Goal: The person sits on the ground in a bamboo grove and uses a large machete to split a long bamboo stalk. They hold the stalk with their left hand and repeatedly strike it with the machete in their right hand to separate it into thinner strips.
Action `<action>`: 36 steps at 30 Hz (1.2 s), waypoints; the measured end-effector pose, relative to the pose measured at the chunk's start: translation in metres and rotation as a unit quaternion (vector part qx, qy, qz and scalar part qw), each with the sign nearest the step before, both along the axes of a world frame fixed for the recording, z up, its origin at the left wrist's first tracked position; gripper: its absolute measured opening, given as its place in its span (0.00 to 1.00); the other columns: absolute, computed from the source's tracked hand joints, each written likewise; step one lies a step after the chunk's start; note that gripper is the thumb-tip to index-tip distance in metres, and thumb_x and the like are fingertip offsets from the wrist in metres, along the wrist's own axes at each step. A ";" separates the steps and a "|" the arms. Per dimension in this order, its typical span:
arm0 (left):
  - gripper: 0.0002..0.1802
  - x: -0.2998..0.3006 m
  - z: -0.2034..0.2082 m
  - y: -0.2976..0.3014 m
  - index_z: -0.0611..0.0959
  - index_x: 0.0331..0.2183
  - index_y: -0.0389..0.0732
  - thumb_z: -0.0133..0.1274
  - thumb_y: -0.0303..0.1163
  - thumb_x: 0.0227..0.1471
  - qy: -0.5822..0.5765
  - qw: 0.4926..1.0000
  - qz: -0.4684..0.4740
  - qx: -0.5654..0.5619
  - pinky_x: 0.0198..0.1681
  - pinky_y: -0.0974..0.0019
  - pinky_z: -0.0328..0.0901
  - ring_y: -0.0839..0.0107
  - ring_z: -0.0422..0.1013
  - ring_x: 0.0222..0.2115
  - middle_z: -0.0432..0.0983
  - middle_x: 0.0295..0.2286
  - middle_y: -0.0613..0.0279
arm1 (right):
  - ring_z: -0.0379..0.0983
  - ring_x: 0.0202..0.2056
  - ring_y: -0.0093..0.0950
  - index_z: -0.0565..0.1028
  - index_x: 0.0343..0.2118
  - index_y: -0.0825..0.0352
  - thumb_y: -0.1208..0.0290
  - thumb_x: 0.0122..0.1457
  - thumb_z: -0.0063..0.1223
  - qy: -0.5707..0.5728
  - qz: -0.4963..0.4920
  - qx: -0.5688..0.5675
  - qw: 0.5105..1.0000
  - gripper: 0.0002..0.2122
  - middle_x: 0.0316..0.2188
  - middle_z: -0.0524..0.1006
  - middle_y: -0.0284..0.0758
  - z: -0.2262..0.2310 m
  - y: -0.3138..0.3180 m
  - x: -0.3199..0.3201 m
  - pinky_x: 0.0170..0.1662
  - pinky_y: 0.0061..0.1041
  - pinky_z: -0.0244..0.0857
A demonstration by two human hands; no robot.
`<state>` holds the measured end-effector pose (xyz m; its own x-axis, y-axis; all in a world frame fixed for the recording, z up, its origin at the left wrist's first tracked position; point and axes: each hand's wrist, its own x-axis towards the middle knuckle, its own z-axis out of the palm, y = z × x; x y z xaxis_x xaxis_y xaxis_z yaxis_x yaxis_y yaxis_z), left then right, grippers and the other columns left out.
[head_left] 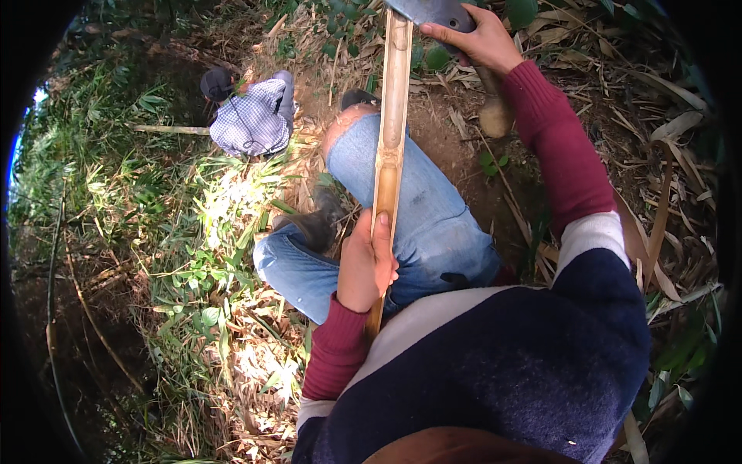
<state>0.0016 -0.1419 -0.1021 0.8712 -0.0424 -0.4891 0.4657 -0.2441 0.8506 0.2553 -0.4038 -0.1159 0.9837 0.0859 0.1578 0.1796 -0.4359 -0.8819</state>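
A long split length of bamboo, its pale hollow inner face and a node showing, runs upright across my bent leg. My left hand is closed around its lower part, thumb along the strip. At the top end, a broad dark metal blade with a small hole lies across the bamboo. My right hand grips this blade, thumb on its near face; the blade's far part is cut off by the picture's edge. Below that hand is a rounded brown wooden piece; whether it is the blade's handle I cannot tell.
My jeans-covered legs are folded under the bamboo, with a dark boot beside them. Another person in a checked shirt sits at the far left near a bamboo pole. Dry leaves and green undergrowth cover the ground.
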 end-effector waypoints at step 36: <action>0.21 0.002 0.000 0.001 0.72 0.37 0.39 0.37 0.47 0.71 0.012 1.000 -0.007 -0.009 0.10 0.75 0.60 0.80 0.62 0.09 0.62 0.15 0.70 | 0.71 0.21 0.16 0.80 0.44 0.68 0.48 0.50 0.72 0.088 0.088 -0.055 0.991 0.28 0.23 0.78 0.28 0.000 0.013 -0.036 0.23 0.20 0.66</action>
<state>0.0039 -0.1410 -0.1023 0.8584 -0.0633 -0.5091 0.4827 -0.2361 0.8434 0.2196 -0.3910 -0.1154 0.9636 0.2650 -0.0354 0.1080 -0.5069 -0.8552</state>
